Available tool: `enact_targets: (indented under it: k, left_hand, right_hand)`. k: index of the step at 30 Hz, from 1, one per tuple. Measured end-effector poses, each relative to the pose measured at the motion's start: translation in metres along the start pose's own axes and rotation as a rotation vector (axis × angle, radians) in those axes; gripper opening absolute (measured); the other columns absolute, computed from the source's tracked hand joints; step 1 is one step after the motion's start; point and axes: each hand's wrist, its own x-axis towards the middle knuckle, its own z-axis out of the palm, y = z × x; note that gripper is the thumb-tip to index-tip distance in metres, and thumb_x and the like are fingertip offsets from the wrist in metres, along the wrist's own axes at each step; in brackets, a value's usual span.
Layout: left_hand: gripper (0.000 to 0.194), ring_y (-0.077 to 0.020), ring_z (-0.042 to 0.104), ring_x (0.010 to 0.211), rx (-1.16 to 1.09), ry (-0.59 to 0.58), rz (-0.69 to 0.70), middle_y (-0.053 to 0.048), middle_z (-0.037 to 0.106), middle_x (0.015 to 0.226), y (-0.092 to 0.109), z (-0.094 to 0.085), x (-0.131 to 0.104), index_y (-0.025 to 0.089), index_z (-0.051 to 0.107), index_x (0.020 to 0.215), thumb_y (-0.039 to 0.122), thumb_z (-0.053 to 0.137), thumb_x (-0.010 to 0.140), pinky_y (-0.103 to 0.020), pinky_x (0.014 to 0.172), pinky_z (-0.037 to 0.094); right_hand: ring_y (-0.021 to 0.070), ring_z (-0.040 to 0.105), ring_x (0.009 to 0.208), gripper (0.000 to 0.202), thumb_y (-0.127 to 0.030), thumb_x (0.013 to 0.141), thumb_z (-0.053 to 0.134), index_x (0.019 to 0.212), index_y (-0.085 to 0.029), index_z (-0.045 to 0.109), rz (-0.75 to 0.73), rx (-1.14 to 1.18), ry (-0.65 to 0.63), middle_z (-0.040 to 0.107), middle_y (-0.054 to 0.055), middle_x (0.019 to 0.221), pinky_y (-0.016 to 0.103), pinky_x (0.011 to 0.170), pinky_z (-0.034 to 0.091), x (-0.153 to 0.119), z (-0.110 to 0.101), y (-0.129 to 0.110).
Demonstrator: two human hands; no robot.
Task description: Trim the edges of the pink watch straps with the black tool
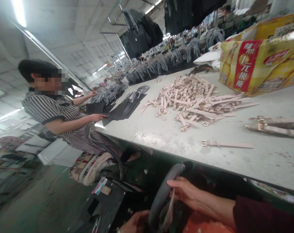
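My right hand [187, 194], below the table edge, pinches a thin pale strip [170, 208] that hangs down and is blurred. The thumb and forefinger of that hand lie against a grey corrugated hose [165, 191], which partly hides the strip. Low in the picture, my left hand [137, 221] reaches toward the hose's lower part, and its fingertips are hidden behind it. On the table [156, 136], a single pale strap with a buckle [228, 144] lies apart from a big heap of buckled straps [188, 97].
A yellow and red carton [258, 64] stands at the right, with a bundle of straps [278, 124] before it. At left a co-worker [62, 119] handles dark panels [126, 106]. Below is a black box [105, 207]. Dark bags [142, 35] hang behind.
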Motion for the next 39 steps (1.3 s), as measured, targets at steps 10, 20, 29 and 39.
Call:
enact_targets:
  k: [10, 20, 29, 39]
  left_hand:
    - [0.033, -0.0166, 0.057, 0.099, -0.064, 0.044, 0.122, -0.007, 0.056, 0.117, 0.05, 0.022, 0.055, 0.018, 0.053, 0.115, 0.036, 0.05, 0.088, -0.038, 0.085, 0.049]
    - [0.051, -0.0149, 0.061, 0.085, -0.093, -0.14, 0.191, -0.008, 0.058, 0.109, 0.081, 0.038, 0.094, 0.017, 0.044, 0.125, 0.031, 0.06, 0.078, -0.034, 0.077, 0.049]
    - [0.06, -0.0167, 0.056, 0.087, 0.182, -0.172, 0.306, -0.001, 0.062, 0.094, 0.069, 0.033, 0.054, 0.017, 0.056, 0.11, 0.019, 0.072, 0.053, -0.025, 0.075, 0.042]
    - [0.038, -0.0185, 0.063, 0.079, 0.58, 0.463, 0.452, -0.002, 0.068, 0.083, 0.078, 0.064, 0.04, 0.018, 0.056, 0.093, 0.047, 0.058, 0.068, -0.024, 0.072, 0.046]
  right_hand:
    - [0.0134, 0.058, 0.061, 0.019, -0.017, 0.052, 0.073, 0.069, -0.012, 0.066, -0.066, -0.423, -0.041, 0.064, 0.0, 0.066, 0.023, 0.058, 0.043, -0.019, 0.027, 0.028]
    - [0.0139, 0.057, 0.072, 0.032, -0.013, 0.051, 0.069, 0.083, -0.017, 0.069, 0.101, -0.499, -0.147, 0.065, 0.001, 0.081, 0.02, 0.058, 0.039, -0.018, 0.007, 0.02]
    - [0.0201, 0.05, 0.106, 0.033, -0.033, 0.067, 0.061, 0.094, -0.016, 0.067, 0.028, 0.044, -0.07, 0.062, 0.007, 0.107, 0.03, 0.085, 0.042, -0.023, -0.027, -0.001]
    - [0.0174, 0.058, 0.087, 0.044, -0.017, 0.061, 0.066, 0.104, -0.02, 0.065, -0.151, -0.695, -0.138, 0.065, 0.003, 0.102, 0.023, 0.067, 0.042, -0.055, 0.006, -0.046]
